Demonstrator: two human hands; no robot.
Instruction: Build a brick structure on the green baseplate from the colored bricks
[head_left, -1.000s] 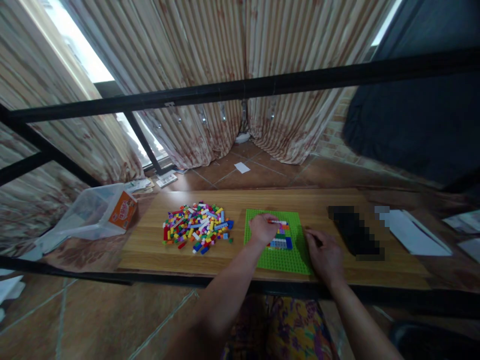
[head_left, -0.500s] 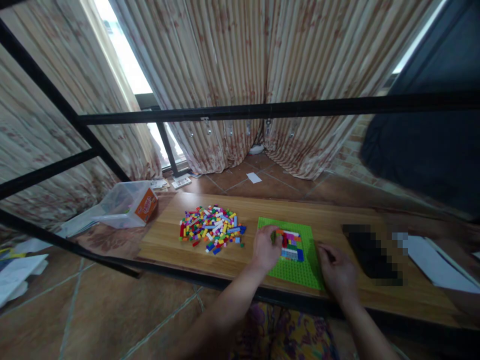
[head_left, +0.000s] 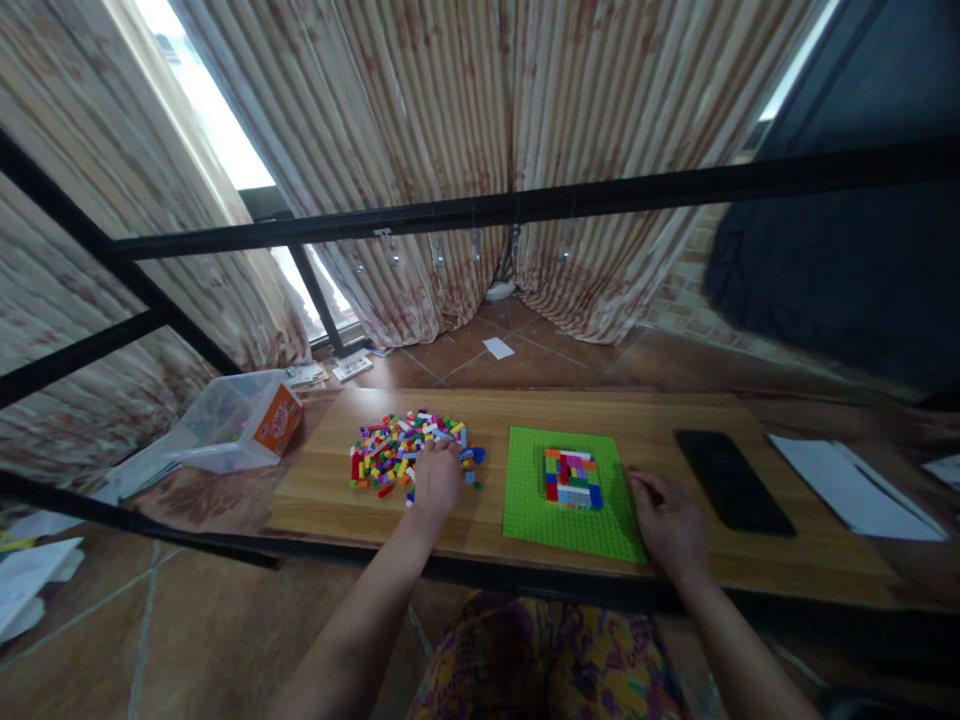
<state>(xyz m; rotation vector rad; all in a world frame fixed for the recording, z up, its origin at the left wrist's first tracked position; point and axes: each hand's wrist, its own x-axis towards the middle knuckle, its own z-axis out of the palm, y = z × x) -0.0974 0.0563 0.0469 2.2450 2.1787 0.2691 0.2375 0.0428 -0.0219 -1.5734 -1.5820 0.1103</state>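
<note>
My left hand [head_left: 436, 482] is over the front right part of a heap of small mixed-colour toy bricks [head_left: 390, 450]. Its fingertips point down among the bricks, and their grip is hidden. To the right lies a green studded baseplate [head_left: 525, 500]. A flat block of multicoloured bricks [head_left: 574, 478] is pressed together on its middle. My right hand [head_left: 673, 525] rests at the baseplate's right edge with its fingers curled in. Whether anything sits between those fingers is too small to tell.
A dark phone-like slab [head_left: 735, 482] and white paper [head_left: 855, 490] lie to the right. A clear plastic box with an orange label [head_left: 277, 418] stands left of the wooden board [head_left: 322, 500]. A black metal bar [head_left: 450, 212] crosses behind.
My left hand has moved left from the brick block on the baseplate to the loose heap. My right hand stays at the baseplate's right edge. The view has shifted slightly.
</note>
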